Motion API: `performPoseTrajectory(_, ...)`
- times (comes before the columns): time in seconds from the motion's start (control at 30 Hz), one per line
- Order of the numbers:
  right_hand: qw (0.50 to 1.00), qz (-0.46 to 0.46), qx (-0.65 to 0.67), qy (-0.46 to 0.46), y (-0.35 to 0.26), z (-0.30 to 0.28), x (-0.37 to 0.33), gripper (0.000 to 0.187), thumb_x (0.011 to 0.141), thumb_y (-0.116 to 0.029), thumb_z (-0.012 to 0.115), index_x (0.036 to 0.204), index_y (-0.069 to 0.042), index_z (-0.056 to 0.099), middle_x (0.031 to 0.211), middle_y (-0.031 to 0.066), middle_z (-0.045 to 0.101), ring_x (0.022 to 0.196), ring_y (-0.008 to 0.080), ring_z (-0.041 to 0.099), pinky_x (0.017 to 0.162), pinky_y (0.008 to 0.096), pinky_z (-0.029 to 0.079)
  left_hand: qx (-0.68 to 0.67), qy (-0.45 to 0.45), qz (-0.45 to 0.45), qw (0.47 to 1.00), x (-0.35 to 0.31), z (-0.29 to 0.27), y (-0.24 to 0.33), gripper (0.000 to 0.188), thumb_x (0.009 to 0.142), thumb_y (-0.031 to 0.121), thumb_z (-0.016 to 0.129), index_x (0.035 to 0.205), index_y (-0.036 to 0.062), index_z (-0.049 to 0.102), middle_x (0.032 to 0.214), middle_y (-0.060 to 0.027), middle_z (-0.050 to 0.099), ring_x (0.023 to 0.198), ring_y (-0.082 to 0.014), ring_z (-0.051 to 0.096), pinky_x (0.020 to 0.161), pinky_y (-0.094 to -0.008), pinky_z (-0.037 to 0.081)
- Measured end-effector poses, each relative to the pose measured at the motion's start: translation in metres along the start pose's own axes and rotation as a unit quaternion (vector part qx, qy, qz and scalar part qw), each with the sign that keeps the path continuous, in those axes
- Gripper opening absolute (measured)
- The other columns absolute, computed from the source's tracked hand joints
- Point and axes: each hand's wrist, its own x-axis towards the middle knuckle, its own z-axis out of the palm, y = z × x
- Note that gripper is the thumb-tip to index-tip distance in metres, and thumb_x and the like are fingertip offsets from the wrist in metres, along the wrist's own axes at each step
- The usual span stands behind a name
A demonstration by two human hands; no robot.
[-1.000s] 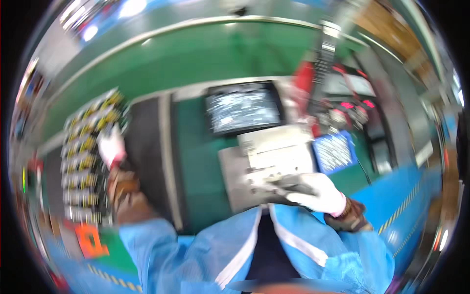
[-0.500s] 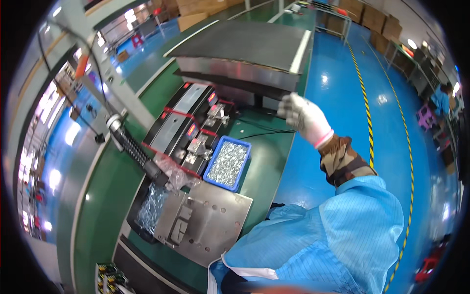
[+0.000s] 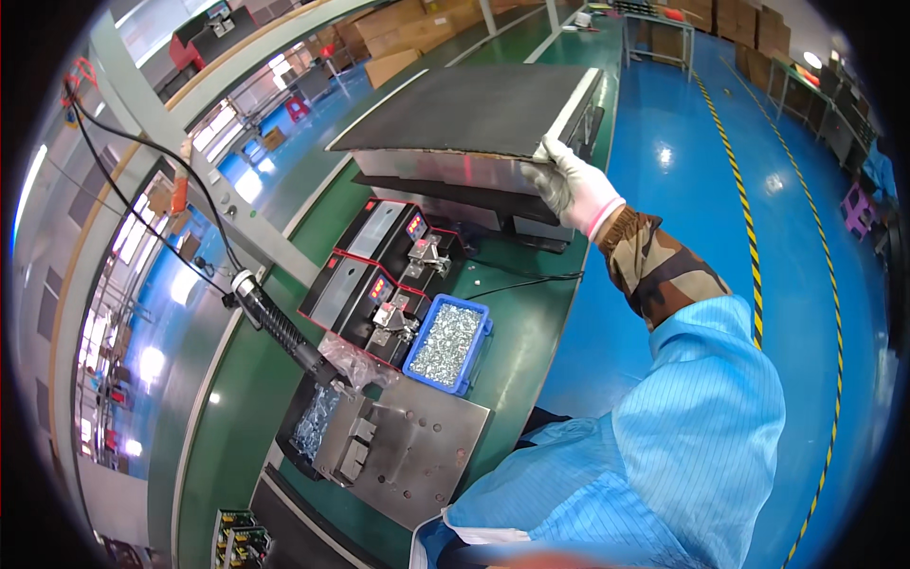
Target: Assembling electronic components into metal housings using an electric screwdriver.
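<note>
My right hand (image 3: pixel 574 192), in a white glove with a camouflage cuff and blue sleeve, is at the near right corner of a flat black board (image 3: pixel 464 106). Its fingers close on that corner, next to the white strip (image 3: pixel 574 102) along the board's edge. Under the board stands a shiny box-like body (image 3: pixel 417 169). My left hand is out of view. Nearer to me are two black machines with red edges (image 3: pixel 379 228) and a blue bin (image 3: pixel 444 343) full of small silvery metal parts.
A steel plate with a fixture (image 3: pixel 422 446) lies at the near end of the green bench. Beside it are a black tray of clear plastic pieces (image 3: pixel 315 422) and a black flexible hose (image 3: pixel 284 327). Dark cables (image 3: pixel 517 275) run across the bench. Blue floor (image 3: pixel 654 228) lies to the right.
My right hand has moved left and onto the board's near right corner, its fingers closing there. The whole scene has shifted a little as my head moved.
</note>
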Motion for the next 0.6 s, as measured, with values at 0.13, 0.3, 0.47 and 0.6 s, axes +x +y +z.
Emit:
performPoseTrajectory(0.13,0.992,0.016,-0.064,-0.106,-0.019,0.007,0.01,0.013,0.088,-0.011,0.057,0.089,0.001,0.056,0.086,0.0148,0.064,0.068,0.0187,0.064,0.06,0.022,0.056,-0.071,-0.02,0.001,0.997,-0.013,-0.01,0.014,0.038,0.087,0.023,0.061,0.109,-0.0074,0.056,0.108,-0.0198,0.061,0.094,-0.0266,0.058,0.085,-0.0333,0.046)
performPoseTrajectory(0.3,0.983,-0.037,-0.004,-0.181,-0.075,0.006,0.035,0.013,0.088,-0.006,0.054,0.088,0.006,0.053,0.088,0.0199,0.062,0.074,0.0225,0.065,0.066,0.0244,0.057,-0.127,-0.037,0.044,0.99,-0.024,0.0,0.035,0.045,0.086,0.033,0.062,0.109,-0.005,0.058,0.107,-0.0214,0.061,0.095,-0.0288,0.059,0.083,-0.0356,0.048)
performPoseTrajectory(0.47,0.978,-0.084,-0.012,-0.19,-0.132,-0.018,0.042,0.015,0.09,-0.008,0.052,0.094,0.007,0.053,0.092,0.0204,0.062,0.075,0.0203,0.065,0.067,0.0217,0.057,-0.199,-0.107,0.033,0.974,-0.04,0.015,0.074,0.041,0.087,0.029,0.062,0.112,-0.0024,0.058,0.112,-0.0188,0.06,0.1,-0.0279,0.058,0.087,-0.0343,0.046)
performPoseTrajectory(0.6,0.974,-0.127,-0.03,-0.185,-0.18,-0.059,0.069,0.016,0.091,-0.009,0.052,0.096,0.006,0.053,0.091,0.0195,0.062,0.075,0.0202,0.065,0.065,0.0214,0.057,-0.156,-0.124,0.103,0.974,-0.04,0.042,0.079,0.037,0.087,0.027,0.062,0.111,-0.0013,0.059,0.111,-0.0175,0.061,0.097,-0.0263,0.059,0.085,-0.0335,0.047)
